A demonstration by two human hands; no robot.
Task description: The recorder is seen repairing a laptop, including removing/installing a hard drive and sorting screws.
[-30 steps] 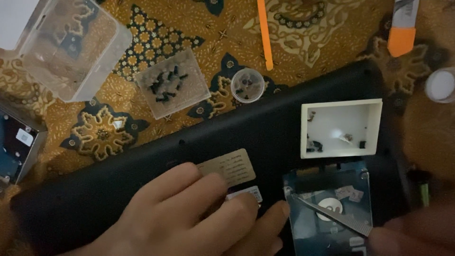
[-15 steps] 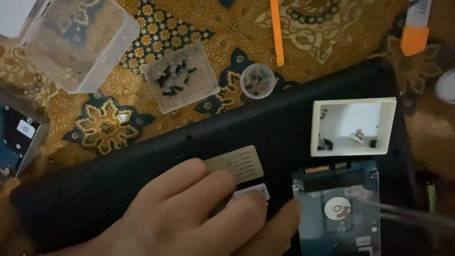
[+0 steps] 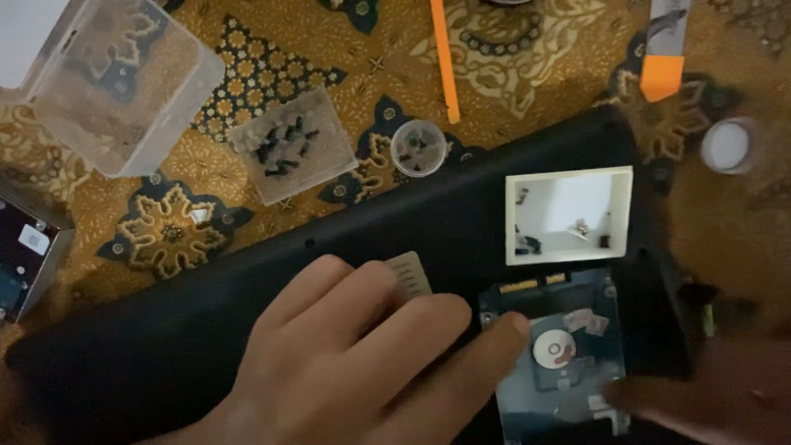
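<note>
On black laptop base (image 3: 247,330) | left hand (image 3: 354,371) flat, grip apart, covering tan label (image 3: 409,276) | right hand (image 3: 725,395) blurred, grip unclear

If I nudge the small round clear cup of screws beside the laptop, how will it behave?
The small round cup looks light and thin-walled, so it would probably slide or tip easily on the patterned cloth. It shows no lid, so its dark screws would likely spill. Tipped onto its round side, it may roll.
</note>
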